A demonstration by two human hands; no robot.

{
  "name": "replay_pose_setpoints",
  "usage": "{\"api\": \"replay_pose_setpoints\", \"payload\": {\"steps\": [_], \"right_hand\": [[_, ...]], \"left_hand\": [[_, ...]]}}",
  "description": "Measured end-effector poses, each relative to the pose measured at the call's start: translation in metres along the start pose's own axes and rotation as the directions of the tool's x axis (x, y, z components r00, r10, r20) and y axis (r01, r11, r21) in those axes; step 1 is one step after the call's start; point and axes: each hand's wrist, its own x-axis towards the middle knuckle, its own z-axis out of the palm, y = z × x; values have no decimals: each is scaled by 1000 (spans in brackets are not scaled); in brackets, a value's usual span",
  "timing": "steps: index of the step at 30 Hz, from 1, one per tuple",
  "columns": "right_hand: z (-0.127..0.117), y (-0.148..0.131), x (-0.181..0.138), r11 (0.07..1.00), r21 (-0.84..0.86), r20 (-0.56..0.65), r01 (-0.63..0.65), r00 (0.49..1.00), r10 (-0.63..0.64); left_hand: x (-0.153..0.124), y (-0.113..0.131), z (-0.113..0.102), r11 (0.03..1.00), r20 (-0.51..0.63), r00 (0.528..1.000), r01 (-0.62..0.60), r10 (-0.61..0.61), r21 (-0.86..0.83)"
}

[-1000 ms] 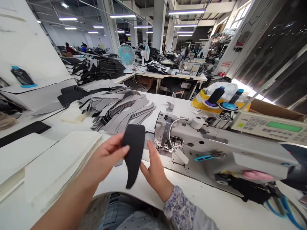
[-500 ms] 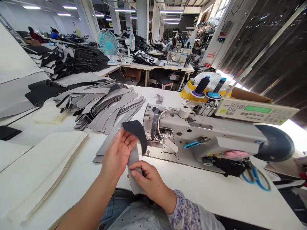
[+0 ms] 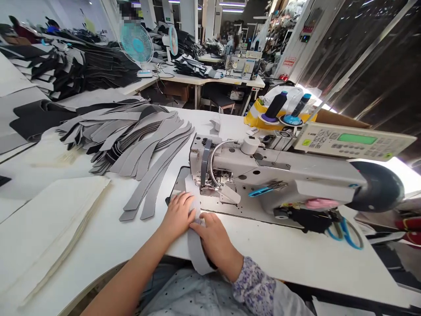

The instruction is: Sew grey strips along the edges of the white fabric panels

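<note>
A grey fabric strip (image 3: 194, 245) runs from the needle area of the sewing machine (image 3: 243, 171) toward the table's front edge, where its lower end curls over. My left hand (image 3: 177, 215) rests on the strip just left of the machine head, fingers curved over it and thumb against its edge. Closer to me, my right hand (image 3: 219, 243) pinches the same strip between thumb and fingers; some fingertips are hidden. Both thumbs are close together. Left of my hands lie loose grey strips (image 3: 151, 180), beside a big heap of grey and black strips (image 3: 131, 136).
A stack of cream sheets (image 3: 59, 224) covers the left of the table (image 3: 263, 250). Thread cones (image 3: 275, 107) and a control panel (image 3: 351, 140) stand behind the machine. Blue snips (image 3: 263, 192) lie on its bed, and blue-handled scissors (image 3: 351, 235) are at the right.
Both hands have laid the strip down beside the machine head; before, they held it raised with its dark side folded over. My left hand has turned palm down. The view has shifted slightly.
</note>
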Motion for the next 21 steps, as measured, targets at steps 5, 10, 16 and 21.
{"api": "replay_pose_setpoints", "payload": {"steps": [5, 10, 16, 21], "right_hand": [[15, -4, -14, 994, -30, -41, 108, 993, -109], [19, -11, -32, 995, -18, 26, 102, 994, -102], [16, -5, -21, 994, -23, 84, 103, 991, -101], [17, -3, -20, 997, -28, 96, 78, 993, -75]], "left_hand": [[-11, -3, -7, 993, 37, 993, -110, 112, -43], [-4, -2, -4, 995, 15, 995, -99, 99, -17], [21, -4, 5, 997, -7, 998, -69, 69, -32], [25, -9, 5, 993, -6, 994, -105, 105, -46]]}}
